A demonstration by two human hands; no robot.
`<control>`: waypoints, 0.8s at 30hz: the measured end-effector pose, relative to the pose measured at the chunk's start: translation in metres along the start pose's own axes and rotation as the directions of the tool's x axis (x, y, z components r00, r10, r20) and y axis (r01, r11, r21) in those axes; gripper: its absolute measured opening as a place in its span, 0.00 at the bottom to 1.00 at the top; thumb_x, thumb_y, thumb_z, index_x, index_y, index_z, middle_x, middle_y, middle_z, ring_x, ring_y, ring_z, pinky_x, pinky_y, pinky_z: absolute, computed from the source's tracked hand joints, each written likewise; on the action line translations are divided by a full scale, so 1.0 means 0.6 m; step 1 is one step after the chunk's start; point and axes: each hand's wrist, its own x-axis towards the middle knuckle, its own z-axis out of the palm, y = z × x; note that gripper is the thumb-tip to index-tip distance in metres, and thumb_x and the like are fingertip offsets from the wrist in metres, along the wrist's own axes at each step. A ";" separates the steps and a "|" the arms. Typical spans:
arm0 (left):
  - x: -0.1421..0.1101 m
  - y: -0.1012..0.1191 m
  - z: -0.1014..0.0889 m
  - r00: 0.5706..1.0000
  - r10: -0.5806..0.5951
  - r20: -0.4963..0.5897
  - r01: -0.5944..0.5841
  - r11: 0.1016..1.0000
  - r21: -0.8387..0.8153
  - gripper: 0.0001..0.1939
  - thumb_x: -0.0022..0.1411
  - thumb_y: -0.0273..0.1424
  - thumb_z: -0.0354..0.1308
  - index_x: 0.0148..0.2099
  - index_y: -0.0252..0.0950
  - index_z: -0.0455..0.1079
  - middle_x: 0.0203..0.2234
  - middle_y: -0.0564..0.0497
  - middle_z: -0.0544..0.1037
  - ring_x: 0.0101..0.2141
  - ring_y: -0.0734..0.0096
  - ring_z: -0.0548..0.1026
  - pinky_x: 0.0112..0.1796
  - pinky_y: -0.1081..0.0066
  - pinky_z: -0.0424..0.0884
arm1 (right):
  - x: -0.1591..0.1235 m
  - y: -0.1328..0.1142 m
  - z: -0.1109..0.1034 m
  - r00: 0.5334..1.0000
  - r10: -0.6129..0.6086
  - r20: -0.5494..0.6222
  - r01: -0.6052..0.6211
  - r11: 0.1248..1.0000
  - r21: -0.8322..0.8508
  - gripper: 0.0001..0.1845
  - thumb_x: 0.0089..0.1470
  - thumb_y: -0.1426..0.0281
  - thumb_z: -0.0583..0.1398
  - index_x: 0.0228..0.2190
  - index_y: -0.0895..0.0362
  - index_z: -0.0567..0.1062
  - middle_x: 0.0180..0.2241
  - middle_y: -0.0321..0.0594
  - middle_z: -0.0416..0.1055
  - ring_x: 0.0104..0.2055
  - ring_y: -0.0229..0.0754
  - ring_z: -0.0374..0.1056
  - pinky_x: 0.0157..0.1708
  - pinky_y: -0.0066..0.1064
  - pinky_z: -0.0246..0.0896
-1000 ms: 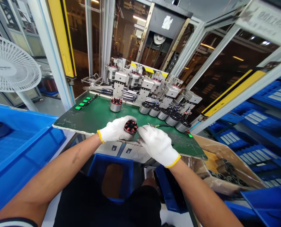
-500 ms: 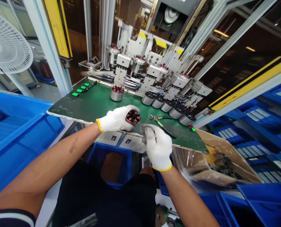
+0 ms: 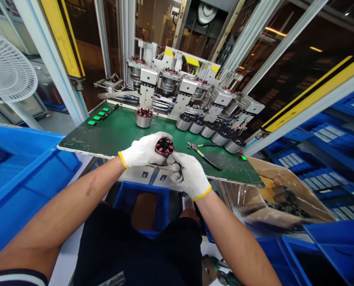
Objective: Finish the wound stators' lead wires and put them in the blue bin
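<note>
My left hand (image 3: 148,149), in a white knit glove with a yellow cuff, is wrapped around a motor stator (image 3: 164,147) with copper windings and a black slotted top. The stator is held above the front edge of the green bench, its face tilted toward me. Against the stator's right side, the gloved fingers of my right hand (image 3: 184,169) are pinched together; what lies between them is hidden. Green-and-black-handled cutting pliers (image 3: 205,155) rest on the bench to the right. Another wound stator (image 3: 144,118) stands upright behind my left hand.
The green bench top (image 3: 114,131) carries a row of several metal-cased stators (image 3: 209,130) before a fixture machine (image 3: 171,81). Green buttons (image 3: 97,118) sit at left. A blue bin (image 3: 120,198) is below, a carton (image 3: 254,198) at right, and a fan (image 3: 10,67) at left.
My right hand has moved up and left, closing on the stator's side. Thin copper wires seen near that hand before no longer show. The camera view has shifted slightly.
</note>
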 end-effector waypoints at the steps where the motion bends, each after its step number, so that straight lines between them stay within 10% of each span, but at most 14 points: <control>1: -0.001 0.001 -0.001 1.000 -0.014 0.003 0.014 1.000 0.002 0.34 0.41 0.39 0.63 0.53 0.43 0.64 0.43 0.52 0.76 0.40 0.60 0.76 0.43 0.65 0.72 | 0.001 0.000 -0.007 0.999 0.001 0.037 -0.002 1.000 0.028 0.21 0.59 0.58 0.45 0.30 0.59 0.69 0.19 0.33 0.59 0.17 0.35 0.54 0.19 0.25 0.49; 4: -0.006 0.008 -0.006 0.997 -0.068 0.023 0.068 0.998 0.015 0.35 0.40 0.41 0.64 0.54 0.45 0.64 0.44 0.53 0.76 0.42 0.59 0.75 0.42 0.64 0.72 | -0.005 -0.010 -0.036 0.974 -0.226 -0.035 0.186 0.872 -0.452 0.19 0.60 0.60 0.47 0.33 0.59 0.71 0.28 0.41 0.68 0.25 0.38 0.63 0.26 0.28 0.55; 8: -0.010 0.011 -0.010 0.997 -0.074 0.027 0.073 0.997 0.027 0.33 0.42 0.38 0.63 0.54 0.47 0.64 0.44 0.54 0.76 0.42 0.58 0.76 0.43 0.63 0.71 | -0.023 -0.049 -0.054 0.872 -0.444 0.206 0.280 0.106 -0.954 0.12 0.60 0.65 0.51 0.38 0.56 0.72 0.38 0.46 0.70 0.39 0.48 0.65 0.35 0.33 0.54; 10: -0.009 0.008 -0.008 0.999 -0.041 0.022 0.041 0.999 0.011 0.34 0.41 0.37 0.63 0.54 0.45 0.64 0.45 0.52 0.76 0.43 0.58 0.75 0.45 0.63 0.70 | -0.021 -0.067 -0.048 0.852 -0.403 0.335 0.346 -0.047 -0.937 0.12 0.60 0.63 0.52 0.36 0.56 0.72 0.35 0.46 0.70 0.38 0.50 0.65 0.34 0.34 0.54; 12: -0.007 0.006 -0.007 0.999 -0.027 0.031 0.027 1.000 -0.004 0.35 0.41 0.36 0.63 0.54 0.43 0.64 0.45 0.51 0.75 0.44 0.58 0.75 0.46 0.63 0.70 | -0.007 -0.072 -0.041 0.864 -0.415 0.286 0.341 0.063 -0.938 0.15 0.60 0.60 0.52 0.32 0.56 0.72 0.33 0.45 0.70 0.36 0.49 0.66 0.32 0.34 0.55; 16: -0.009 0.011 -0.012 0.997 -0.067 0.050 0.067 0.998 -0.017 0.33 0.42 0.38 0.63 0.54 0.45 0.64 0.43 0.52 0.76 0.42 0.58 0.75 0.42 0.64 0.71 | 0.025 -0.034 -0.038 0.979 -0.171 -0.110 0.069 0.787 -0.613 0.24 0.62 0.56 0.45 0.23 0.57 0.67 0.21 0.40 0.68 0.23 0.41 0.65 0.23 0.29 0.56; 18: -0.010 0.013 -0.014 0.996 -0.064 0.060 0.065 0.997 -0.028 0.33 0.42 0.38 0.63 0.53 0.45 0.64 0.43 0.53 0.76 0.42 0.58 0.75 0.41 0.65 0.71 | 0.020 -0.011 -0.040 0.991 -0.032 -0.129 -0.013 0.943 -0.333 0.28 0.62 0.52 0.43 0.22 0.56 0.66 0.16 0.37 0.65 0.17 0.39 0.61 0.19 0.28 0.54; 21: -0.008 0.008 -0.013 0.997 -0.026 0.071 0.030 0.998 -0.063 0.33 0.41 0.36 0.64 0.53 0.44 0.64 0.43 0.52 0.76 0.42 0.59 0.75 0.42 0.65 0.71 | -0.011 0.001 -0.035 0.943 -0.288 -0.169 0.197 0.888 -0.416 0.26 0.62 0.53 0.45 0.30 0.58 0.72 0.22 0.40 0.70 0.23 0.40 0.66 0.24 0.28 0.59; 24: -0.002 -0.002 -0.017 0.996 0.015 0.084 -0.008 0.996 -0.089 0.34 0.41 0.35 0.64 0.53 0.41 0.64 0.44 0.51 0.75 0.42 0.60 0.75 0.44 0.64 0.71 | -0.034 -0.003 -0.019 0.819 -0.564 -0.110 0.291 0.572 -0.767 0.18 0.61 0.64 0.49 0.44 0.58 0.72 0.37 0.48 0.72 0.37 0.47 0.68 0.37 0.33 0.61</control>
